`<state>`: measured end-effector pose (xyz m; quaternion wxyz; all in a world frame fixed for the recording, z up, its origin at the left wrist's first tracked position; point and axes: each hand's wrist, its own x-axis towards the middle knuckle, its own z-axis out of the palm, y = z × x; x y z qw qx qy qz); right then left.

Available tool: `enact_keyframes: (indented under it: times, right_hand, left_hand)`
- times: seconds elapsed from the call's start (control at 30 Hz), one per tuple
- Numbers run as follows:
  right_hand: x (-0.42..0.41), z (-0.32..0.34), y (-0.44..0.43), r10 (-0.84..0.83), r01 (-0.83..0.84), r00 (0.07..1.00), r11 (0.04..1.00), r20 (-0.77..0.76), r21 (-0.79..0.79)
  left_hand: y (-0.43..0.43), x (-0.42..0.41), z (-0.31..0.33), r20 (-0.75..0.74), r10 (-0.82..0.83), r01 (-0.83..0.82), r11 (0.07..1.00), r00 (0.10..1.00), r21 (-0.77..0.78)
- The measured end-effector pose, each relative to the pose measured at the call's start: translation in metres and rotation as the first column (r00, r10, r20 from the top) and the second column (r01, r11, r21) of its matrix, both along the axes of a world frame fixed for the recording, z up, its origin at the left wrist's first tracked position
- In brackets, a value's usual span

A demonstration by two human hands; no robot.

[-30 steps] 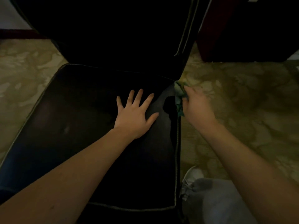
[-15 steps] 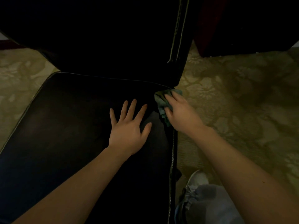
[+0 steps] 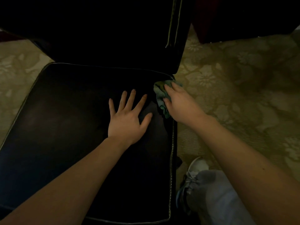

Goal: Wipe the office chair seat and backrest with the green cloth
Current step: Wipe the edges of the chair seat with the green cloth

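Observation:
The black leather chair seat [image 3: 68,127] with pale piping fills the lower left of the head view, and its dark backrest [image 3: 105,33] rises behind it. My left hand [image 3: 128,117] rests flat on the seat, fingers spread. At the seat's back right corner my right hand [image 3: 180,103] presses and grips the crumpled green cloth [image 3: 159,93], with thumb and fingers curled onto it. Part of the cloth is hidden under that hand.
A patterned beige-green carpet [image 3: 235,88] surrounds the chair. My grey trouser leg [image 3: 217,197] and a grey-white shoe [image 3: 193,172] stand just right of the seat's front edge. Dark furniture [image 3: 243,17] sits at the upper right.
My right hand has carried the cloth from the seat's right side edge up onto the back right corner. The left hand stays flat on the seat.

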<state>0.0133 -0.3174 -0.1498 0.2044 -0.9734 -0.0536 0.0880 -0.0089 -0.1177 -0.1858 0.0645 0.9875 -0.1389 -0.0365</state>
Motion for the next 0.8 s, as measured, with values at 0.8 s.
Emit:
enact_keyframes:
  times: [0.8]
  right_hand:
    - [0.003,0.000,-0.016,-0.014,0.015,1.000,0.998,-0.021,0.057]
  left_hand:
    - [-0.003,-0.002,0.001,-0.011,0.012,-0.011,0.999,1.000,0.042]
